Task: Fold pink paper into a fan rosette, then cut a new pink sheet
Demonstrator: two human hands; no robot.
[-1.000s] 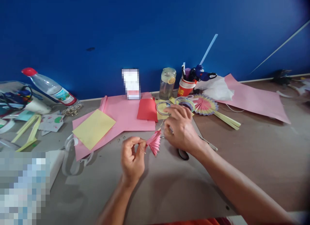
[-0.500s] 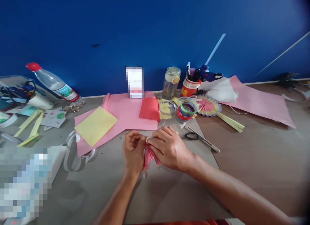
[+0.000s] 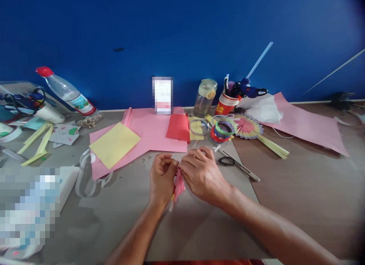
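Observation:
Between my two hands, low over the table, hangs a folded pink paper fan (image 3: 179,186), pleated, with a bit of yellow at its lower left edge. My left hand (image 3: 162,178) is closed, thumb and forefinger pinching the fan's gathered top. On the other side, my right hand (image 3: 203,174) has its fingertips pressed together at the same spot. A thin pale loop, maybe string or wire, shows between the fingertips, though they hide most of it. Just right of my right hand lie black-handled scissors (image 3: 227,161) and a pale utility knife (image 3: 245,170).
Pink sheets (image 3: 154,128), a yellow sheet (image 3: 115,145) and a red paper (image 3: 178,128) lie ahead. Tape rolls (image 3: 224,129), a finished-looking rosette (image 3: 247,126), a glass bottle (image 3: 204,99) and a red cup (image 3: 226,103) stand beyond. A plastic bottle (image 3: 71,96) leans at left.
The pleated pink fan looks narrower and turned sideways, its folds closer together. Both hands remain pinched at its top. The whole view has shifted slightly.

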